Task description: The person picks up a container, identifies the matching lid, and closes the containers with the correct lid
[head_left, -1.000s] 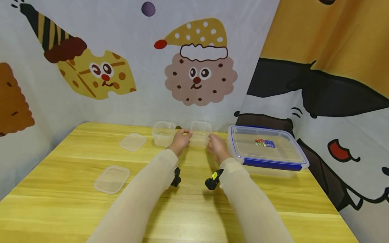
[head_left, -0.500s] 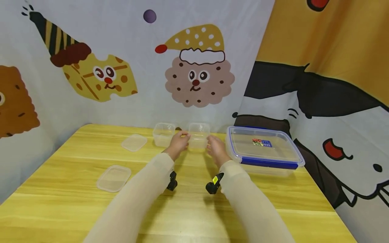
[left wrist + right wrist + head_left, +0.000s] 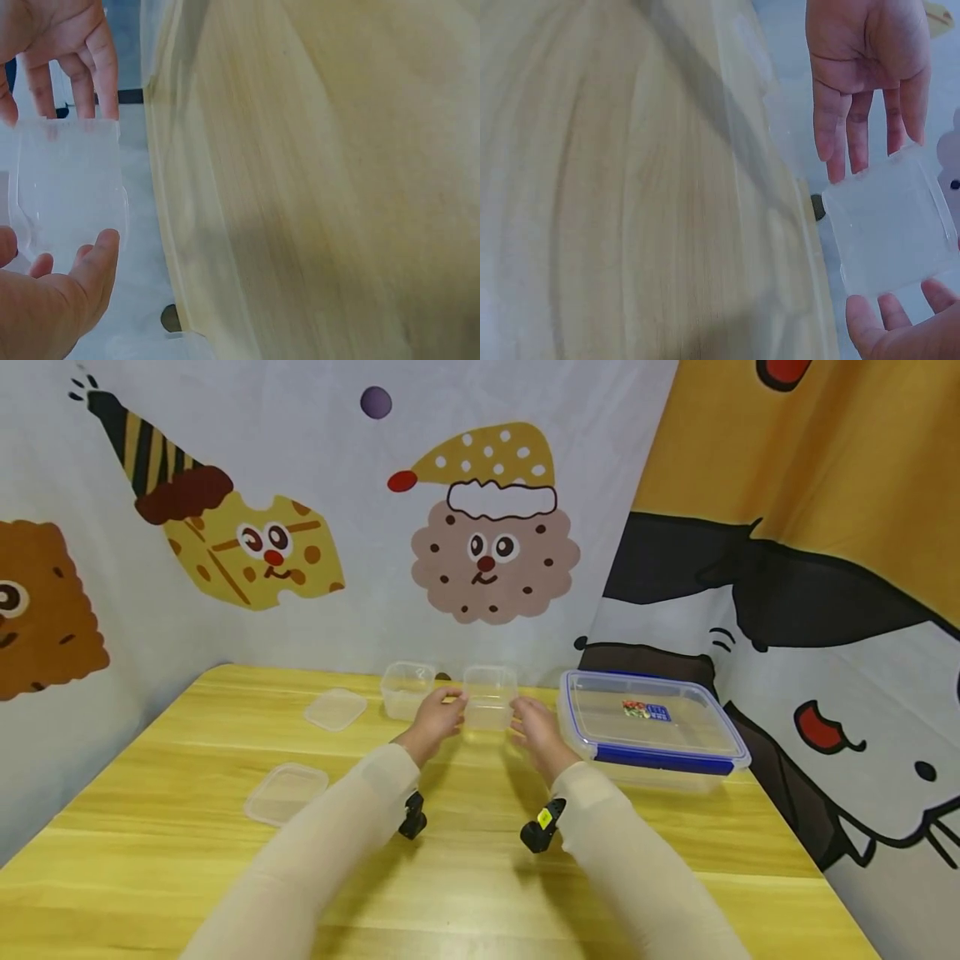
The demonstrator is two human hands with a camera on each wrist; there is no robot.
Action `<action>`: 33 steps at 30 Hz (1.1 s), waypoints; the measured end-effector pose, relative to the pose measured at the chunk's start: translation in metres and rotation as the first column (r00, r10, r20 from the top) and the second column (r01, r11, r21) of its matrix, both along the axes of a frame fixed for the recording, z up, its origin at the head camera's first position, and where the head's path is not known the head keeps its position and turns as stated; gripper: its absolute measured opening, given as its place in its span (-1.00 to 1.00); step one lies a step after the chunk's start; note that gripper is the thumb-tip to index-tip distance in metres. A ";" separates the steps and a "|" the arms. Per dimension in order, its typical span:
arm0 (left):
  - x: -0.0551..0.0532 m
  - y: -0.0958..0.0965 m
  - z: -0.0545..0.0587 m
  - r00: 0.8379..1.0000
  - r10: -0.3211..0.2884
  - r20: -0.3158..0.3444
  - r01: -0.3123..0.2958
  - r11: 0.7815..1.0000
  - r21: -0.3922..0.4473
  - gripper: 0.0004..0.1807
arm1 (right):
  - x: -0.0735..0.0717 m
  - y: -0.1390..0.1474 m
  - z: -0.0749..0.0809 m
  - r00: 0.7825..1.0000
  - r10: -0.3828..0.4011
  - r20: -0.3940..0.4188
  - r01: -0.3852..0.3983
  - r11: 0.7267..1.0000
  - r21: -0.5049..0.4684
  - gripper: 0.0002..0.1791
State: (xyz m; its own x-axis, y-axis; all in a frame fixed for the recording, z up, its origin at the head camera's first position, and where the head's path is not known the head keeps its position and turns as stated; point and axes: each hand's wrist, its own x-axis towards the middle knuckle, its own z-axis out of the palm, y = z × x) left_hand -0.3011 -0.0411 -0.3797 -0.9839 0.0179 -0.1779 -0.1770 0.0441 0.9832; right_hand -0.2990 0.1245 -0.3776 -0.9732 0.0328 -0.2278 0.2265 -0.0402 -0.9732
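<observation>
A small clear plastic container (image 3: 491, 693), open at the top, is between my two hands at the back of the table. My left hand (image 3: 437, 718) grips its left side, with the fingertips at the wall. On the opposite side, my right hand (image 3: 538, 727) holds it with thumb and fingers. From the left wrist, the container (image 3: 71, 180) shows against the wall cloth, left hand (image 3: 60, 300) below it and right hand (image 3: 67, 52) above. A second clear container (image 3: 401, 693) stands just left of my left hand.
Two translucent square lids lie at the left, a far lid (image 3: 335, 710) and a nearer lid (image 3: 283, 792) partly behind my left sleeve. A large clear box (image 3: 652, 718) with a blue-trimmed lid stands at the right. The cartoon-printed cloth (image 3: 300, 635) rises behind the table (image 3: 465, 893).
Both hands have carried the container slightly left, narrowing its gap to the second container. My wrists have spread a little apart. The head view has shifted slightly.
</observation>
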 end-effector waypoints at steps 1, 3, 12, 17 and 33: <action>0.002 0.000 0.001 1.000 -0.003 0.000 0.003 1.000 0.000 -0.58 | 0.002 0.000 0.002 1.000 0.006 0.002 -0.006 1.000 0.005 -0.39; 0.007 -0.001 0.004 1.000 -0.011 0.001 0.011 1.000 -0.007 -0.58 | 0.007 0.001 0.004 1.000 0.018 0.005 -0.018 1.000 0.017 -0.38; 0.026 0.000 0.013 0.999 -0.049 -0.008 0.049 0.999 -0.020 -0.59 | 0.027 0.009 0.013 0.998 0.057 0.000 -0.057 0.998 0.034 -0.37; 0.039 0.000 0.015 0.998 -0.061 0.001 0.061 0.998 -0.029 -0.60 | 0.038 0.013 0.013 0.997 0.078 -0.004 -0.078 0.996 0.043 -0.37; 0.071 -0.006 0.010 0.996 -0.080 0.031 0.082 0.995 -0.056 -0.62 | 0.070 0.015 0.010 0.988 0.151 0.021 -0.152 0.985 0.083 -0.38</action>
